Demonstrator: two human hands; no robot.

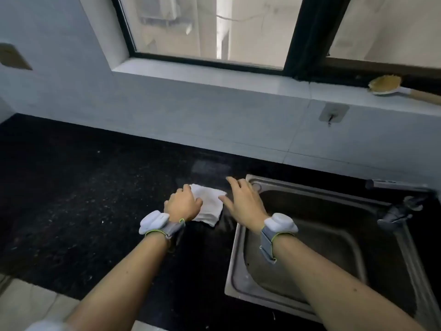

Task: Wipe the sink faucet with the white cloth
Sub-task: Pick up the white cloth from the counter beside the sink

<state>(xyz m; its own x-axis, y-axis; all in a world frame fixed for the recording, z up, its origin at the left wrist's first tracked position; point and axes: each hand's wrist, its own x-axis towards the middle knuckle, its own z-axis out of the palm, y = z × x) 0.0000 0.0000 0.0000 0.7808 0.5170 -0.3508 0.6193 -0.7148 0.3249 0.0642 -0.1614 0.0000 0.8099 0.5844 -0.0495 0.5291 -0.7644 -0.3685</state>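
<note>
A folded white cloth [209, 206] lies on the black countertop [83, 199], just left of the steel sink [241, 271]. My left hand [182, 204] rests on the cloth's left part with its fingers curled over it. My right hand [243, 201] hovers with fingers spread beside the cloth's right edge, over the sink's left rim. The grey faucet [397, 212] stands at the sink's far right side, with its spout [393, 185] reaching left along the back rim. Both hands are far from the faucet.
A white tiled wall [191, 120] runs behind the counter, with a metal wall hook [333, 113] on it. A wooden-handled scrub brush [391, 88] lies on the window sill at the upper right. The counter's front edge meets floor tiles [26, 304] at the lower left.
</note>
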